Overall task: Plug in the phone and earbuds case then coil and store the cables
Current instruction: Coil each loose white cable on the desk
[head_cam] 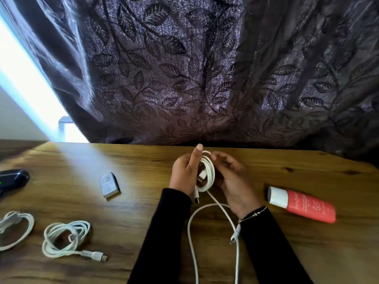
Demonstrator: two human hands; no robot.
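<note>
- White cable (207, 174): partly coiled, held above the table's (143, 212) far edge; loose length trails toward the near edge.
- Left hand (184, 172): fingers curled around the coil, index raised.
- Right hand (232, 181): fingertips pinching the coil's top loop.
- Two coiled cables (65, 238) (14, 228): near left edge.
- Small box (109, 185): left of centre.
- Red tube (303, 204): right side, lying flat.

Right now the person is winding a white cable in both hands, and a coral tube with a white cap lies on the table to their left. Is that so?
Not quite. The head view shows the coral tube lying to their right, beside the right hand. The rest holds: both hands, left hand included, wind the white cable.
</note>
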